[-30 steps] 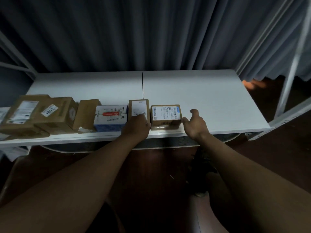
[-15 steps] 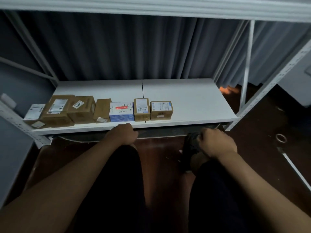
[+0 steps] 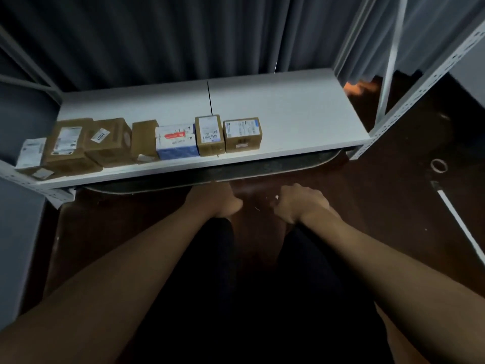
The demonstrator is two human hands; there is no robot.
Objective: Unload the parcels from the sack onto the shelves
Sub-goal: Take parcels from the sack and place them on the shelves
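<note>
Several parcels stand in a row along the front left of the white shelf (image 3: 288, 114). From the right they are a small brown box (image 3: 242, 134), a taller brown box (image 3: 210, 134), a blue and white box (image 3: 177, 141) and more brown boxes (image 3: 109, 140) out to the left end. My left hand (image 3: 215, 200) and my right hand (image 3: 301, 203) are below the shelf's front edge, over my dark-trousered knees. Their fingers are loosely curled and hold nothing. No sack is in view.
The shelf's right half is bare white board. Perforated metal uprights (image 3: 420, 82) frame the right end, and a dark curtain hangs behind. A dark oval object (image 3: 236, 172) lies under the shelf. A tape roll (image 3: 438, 165) and a white strip (image 3: 462, 224) are on the dark floor.
Both hands have left the two rightmost boxes and dropped below the shelf edge toward my knees. My view has pulled back from the shelf.
</note>
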